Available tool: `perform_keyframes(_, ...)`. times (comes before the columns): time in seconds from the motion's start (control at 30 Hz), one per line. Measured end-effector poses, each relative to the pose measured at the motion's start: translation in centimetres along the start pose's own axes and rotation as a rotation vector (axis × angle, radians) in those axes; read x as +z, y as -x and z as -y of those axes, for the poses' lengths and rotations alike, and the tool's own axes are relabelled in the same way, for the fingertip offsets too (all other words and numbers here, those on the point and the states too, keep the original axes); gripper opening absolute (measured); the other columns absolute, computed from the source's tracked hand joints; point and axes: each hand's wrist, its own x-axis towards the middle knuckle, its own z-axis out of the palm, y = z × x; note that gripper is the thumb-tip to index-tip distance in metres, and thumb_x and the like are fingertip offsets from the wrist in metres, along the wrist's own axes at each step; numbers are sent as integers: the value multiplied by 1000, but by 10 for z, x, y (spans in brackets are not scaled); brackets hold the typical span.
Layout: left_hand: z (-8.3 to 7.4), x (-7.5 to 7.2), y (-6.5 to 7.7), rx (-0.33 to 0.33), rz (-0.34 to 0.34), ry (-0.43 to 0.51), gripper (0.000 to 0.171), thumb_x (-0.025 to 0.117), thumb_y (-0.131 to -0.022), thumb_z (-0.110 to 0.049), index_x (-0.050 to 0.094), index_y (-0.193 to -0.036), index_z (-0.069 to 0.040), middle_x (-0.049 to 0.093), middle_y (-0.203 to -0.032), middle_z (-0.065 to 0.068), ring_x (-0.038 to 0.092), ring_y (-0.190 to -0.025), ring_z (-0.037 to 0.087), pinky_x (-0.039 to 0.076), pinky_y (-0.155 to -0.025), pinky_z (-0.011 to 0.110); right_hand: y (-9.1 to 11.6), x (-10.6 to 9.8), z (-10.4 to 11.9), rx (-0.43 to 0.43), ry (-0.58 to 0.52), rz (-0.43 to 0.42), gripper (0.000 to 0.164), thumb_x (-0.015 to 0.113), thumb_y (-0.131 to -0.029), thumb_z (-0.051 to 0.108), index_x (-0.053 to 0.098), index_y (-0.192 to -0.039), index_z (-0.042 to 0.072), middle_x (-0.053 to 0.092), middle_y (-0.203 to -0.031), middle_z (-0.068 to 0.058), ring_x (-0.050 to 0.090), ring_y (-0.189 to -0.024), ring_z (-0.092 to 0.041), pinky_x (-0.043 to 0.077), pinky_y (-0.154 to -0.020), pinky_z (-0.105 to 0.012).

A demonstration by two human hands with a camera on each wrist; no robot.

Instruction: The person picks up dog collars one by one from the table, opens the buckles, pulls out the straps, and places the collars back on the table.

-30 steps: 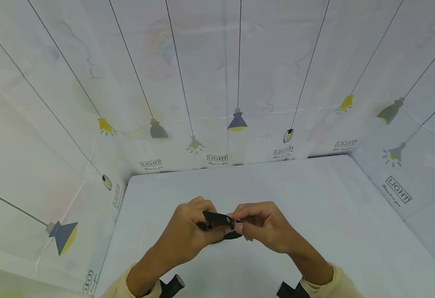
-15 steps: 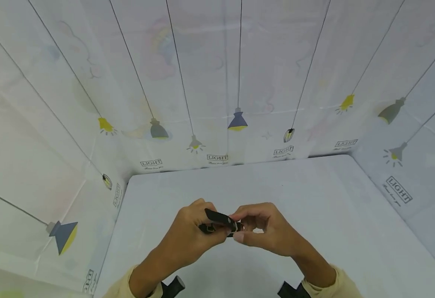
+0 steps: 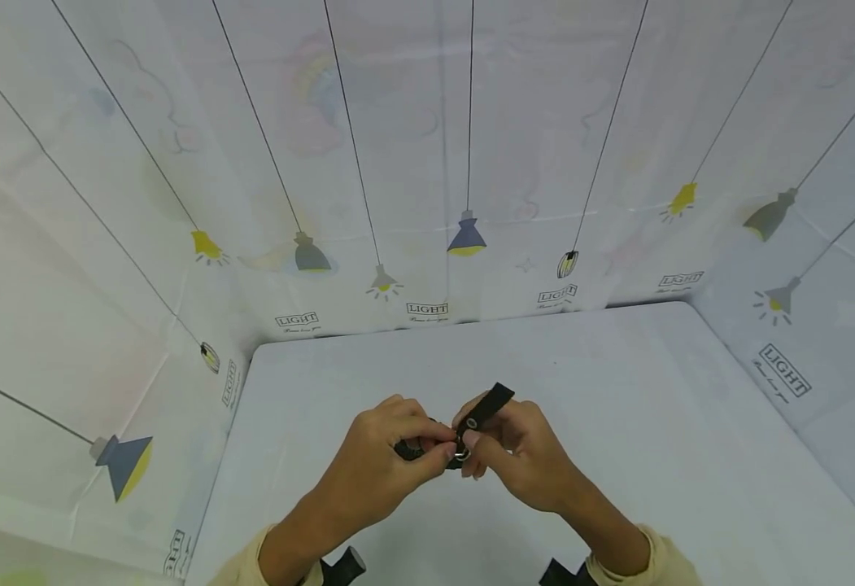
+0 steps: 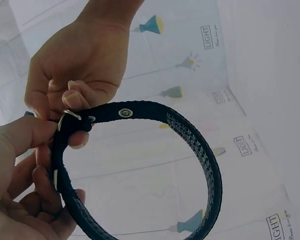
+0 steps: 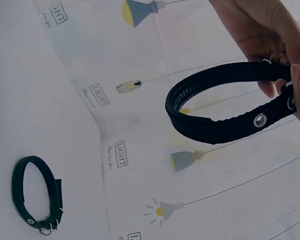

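A black pet collar, closed into a loop, is held between both hands above the table. It has a metal buckle and metal-ringed eyelets. My left hand pinches the collar beside the buckle, thumb and index finger together. My right hand holds the strap by the buckle, its thumb on the band. The strap's free end sticks up past the right fingers. Fingers partly cover the buckle in both wrist views. A second dark collar, also looped, lies on the table in the right wrist view.
The white table extends under and beyond the hands. Pale cloth walls printed with hanging lamps rise behind it and at both sides. Black cylindrical pieces sit at the wrists.
The strap's free end swung from pointing left over the left hand to pointing up and right, beside the right hand. The right thumb now presses on the strap; both hands stay in place.
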Motion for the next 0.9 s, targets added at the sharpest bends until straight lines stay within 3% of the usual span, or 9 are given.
perform_keyframes(0.2,0,3,2,55,-32,-16,8,79,-84,-4,79,-91,-8,65,-78,-6,55,-76,3,55,-65,18,0,2,-3,1,-77,-6,26,40,-91,-21,53,-106,-5,63,-83,-22,70,-63,-19,57,-51,-33)
perform_keyframes(0.33,-2,2,2,95,-41,-66,9,79,-83,-2,78,-90,-7,65,-80,-5,56,-79,5,53,-68,13,0,3,-2,-10,-69,-1,27,41,-90,-22,55,-105,-5,63,-84,-21,70,-63,-19,58,-53,-33)
perform_keyframes(0.67,-4,2,3,250,-78,-275,11,82,-78,1,79,-85,-8,62,-79,-5,47,-73,7,40,-64,7,-1,3,2,-134,151,21,32,51,-87,-21,63,-106,1,72,-87,-14,71,-66,-12,58,-57,-24)
perform_keyframes(0.8,-2,4,1,327,-80,-347,13,81,-78,2,76,-86,-7,62,-81,-3,49,-76,9,43,-67,9,-4,3,3,-167,196,9,30,54,-87,-21,65,-104,1,72,-88,-13,71,-66,-14,58,-57,-22)
perform_keyframes(0.9,0,5,0,412,-78,-453,10,77,-82,0,71,-87,-7,61,-84,-2,49,-77,11,45,-69,13,-5,1,4,-177,223,12,29,57,-87,-20,64,-106,2,73,-88,-12,71,-66,-13,57,-57,-21)
